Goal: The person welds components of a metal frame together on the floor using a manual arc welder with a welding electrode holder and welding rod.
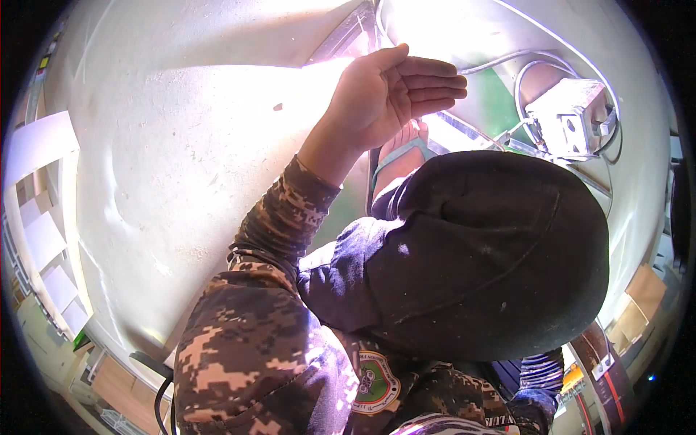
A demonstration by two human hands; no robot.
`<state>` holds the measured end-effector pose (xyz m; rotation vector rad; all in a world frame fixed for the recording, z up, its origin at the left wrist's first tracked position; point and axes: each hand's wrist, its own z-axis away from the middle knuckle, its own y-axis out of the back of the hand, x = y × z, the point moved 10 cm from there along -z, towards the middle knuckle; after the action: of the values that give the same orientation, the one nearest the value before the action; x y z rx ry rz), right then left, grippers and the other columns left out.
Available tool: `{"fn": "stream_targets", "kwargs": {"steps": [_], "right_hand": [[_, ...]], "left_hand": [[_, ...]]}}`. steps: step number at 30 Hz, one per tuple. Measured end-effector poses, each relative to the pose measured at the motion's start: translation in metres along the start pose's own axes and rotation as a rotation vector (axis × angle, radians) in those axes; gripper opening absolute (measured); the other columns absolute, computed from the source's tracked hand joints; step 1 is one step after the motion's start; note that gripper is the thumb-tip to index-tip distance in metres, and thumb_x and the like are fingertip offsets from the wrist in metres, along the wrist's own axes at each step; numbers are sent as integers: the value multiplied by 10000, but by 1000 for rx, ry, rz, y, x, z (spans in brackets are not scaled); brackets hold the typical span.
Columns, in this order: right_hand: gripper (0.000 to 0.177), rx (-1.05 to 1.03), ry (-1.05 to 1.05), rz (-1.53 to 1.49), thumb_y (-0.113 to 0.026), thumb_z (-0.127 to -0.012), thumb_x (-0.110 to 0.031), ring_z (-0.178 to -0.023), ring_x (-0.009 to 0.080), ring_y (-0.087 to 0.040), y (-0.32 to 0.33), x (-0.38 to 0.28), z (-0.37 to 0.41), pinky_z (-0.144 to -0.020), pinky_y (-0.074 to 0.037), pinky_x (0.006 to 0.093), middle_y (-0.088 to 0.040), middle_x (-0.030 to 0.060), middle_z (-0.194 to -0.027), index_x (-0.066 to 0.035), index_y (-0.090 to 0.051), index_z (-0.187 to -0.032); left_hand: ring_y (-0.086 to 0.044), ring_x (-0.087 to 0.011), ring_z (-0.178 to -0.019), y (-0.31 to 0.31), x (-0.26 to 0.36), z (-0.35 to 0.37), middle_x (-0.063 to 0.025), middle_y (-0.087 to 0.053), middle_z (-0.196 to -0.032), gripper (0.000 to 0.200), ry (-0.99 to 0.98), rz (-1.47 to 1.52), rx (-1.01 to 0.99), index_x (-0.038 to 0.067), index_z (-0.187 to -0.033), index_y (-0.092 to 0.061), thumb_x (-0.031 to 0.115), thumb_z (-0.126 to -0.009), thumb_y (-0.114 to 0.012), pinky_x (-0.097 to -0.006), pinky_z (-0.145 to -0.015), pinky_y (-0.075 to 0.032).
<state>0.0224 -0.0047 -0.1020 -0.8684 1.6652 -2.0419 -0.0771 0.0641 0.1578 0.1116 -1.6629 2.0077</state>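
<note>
My left hand [406, 90] is raised near the top centre, palm turned towards me, thumb up and fingers stretched to the right. It holds nothing. A camouflage sleeve [279, 217] covers that arm. Below the hand, a foot in a light blue-green sandal [399, 156] rests beside a metal bar [464, 130]. A large dark cloth-covered shape [493, 254], which looks like a bent knee, fills the middle right. My right hand does not show; only a ribbed sleeve [542, 373] is visible at the lower right.
A metal box [573, 119] with looped cables [533, 61] stands at the upper right. Very bright light washes out the pale floor [174, 152] around the hand. White panels [45, 239] stand at the far left, and brown boxes [641, 297] at the right.
</note>
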Motion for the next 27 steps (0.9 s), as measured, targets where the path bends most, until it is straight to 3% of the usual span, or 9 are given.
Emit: {"fn": "stream_targets", "kwargs": {"steps": [4,12,14,16,18,19,22,27], "right_hand": [[468,94,263,155,-349,-1018,-527,-1190,87,-563,-1,-12,11,-1081,-395,313,-634,-98,-1259,-220,-619,-1245],[465,90,293,193,-348,-1017,-518,-1197,97,-563,8,-18,9,-1075,-407,318,-614,-82,-1296,-226,-590,-1285],[465,46,240,175,-347,-1017,-516,-1199,100,-563,11,-17,4,-1073,-410,319,-609,-78,-1305,-227,-582,-1295],[466,-15,171,153,-347,-1016,-514,-1201,103,-563,5,-11,1,-1071,-413,320,-604,-74,-1314,-228,-575,-1305],[465,-101,349,298,-295,-1033,-489,-1246,138,-540,-16,-10,5,-1072,-423,371,-543,-23,-1401,-256,-501,-1379],[442,18,503,295,-340,-1033,-396,-1145,213,-624,-13,-13,11,-993,-511,414,-648,35,-1264,-169,-521,-1366],[443,121,363,199,-350,-1029,-410,-1125,206,-634,-6,-13,6,-978,-518,401,-672,26,-1217,-159,-560,-1328],[427,233,395,217,-368,-1027,-410,-1119,206,-632,11,-17,12,-952,-528,387,-666,28,-1224,-156,-579,-1297]], "left_hand": [[-521,-439,-1244,1,-1,-1,-359,-564,-1235,621,23,36,14,-194,-1215,-526,309,-1032,-211,-482,-1123,-373],[-525,-434,-1242,2,3,-1,-343,-565,-1249,620,2,3,-7,-189,-1232,-516,301,-1036,-191,-474,-1128,-367],[-528,-429,-1241,3,2,2,-338,-566,-1252,612,56,46,81,-184,-1229,-522,290,-1038,-185,-469,-1127,-371],[-554,-419,-1214,-1,6,1,-316,-591,-1233,591,-17,-44,15,-154,-1216,-553,314,-1021,-249,-482,-1099,-396],[-565,-415,-1187,6,8,2,-320,-615,-1179,585,31,83,113,-163,-1183,-557,321,-1021,-273,-485,-1075,-408],[-571,-415,-1177,5,12,3,-315,-615,-1185,577,1,97,85,-159,-1182,-562,316,-1014,-279,-482,-1085,-395],[-573,-421,-1171,11,35,7,-317,-614,-1187,585,-105,57,163,-162,-1183,-560,320,-1007,-280,-485,-1089,-388],[-515,-417,-1254,17,58,12,-315,-544,-1303,582,-165,5,145,-172,-1295,-466,284,-1022,-228,-488,-1146,-340]]}}
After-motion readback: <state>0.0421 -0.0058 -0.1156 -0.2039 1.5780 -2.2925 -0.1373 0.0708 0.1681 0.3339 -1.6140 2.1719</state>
